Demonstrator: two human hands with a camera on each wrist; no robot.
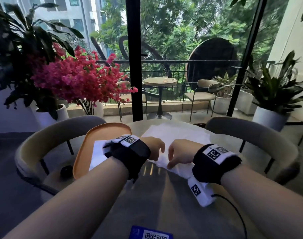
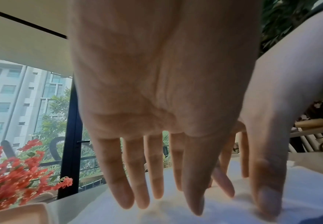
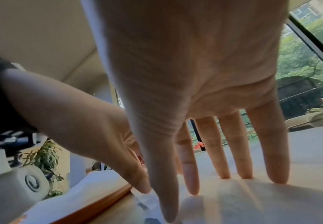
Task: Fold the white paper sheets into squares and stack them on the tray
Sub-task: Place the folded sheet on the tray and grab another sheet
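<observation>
left hand: fingers straight, tips pressing sheet
right hand: same, just beside left (thumbs nearly touching)
tray: left of sheet, holds a folded square

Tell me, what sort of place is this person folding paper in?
Probably a cafe or lounge beside a balcony: a round table with curved chairs, potted plants, and glass doors onto a terrace with another small table.
</observation>
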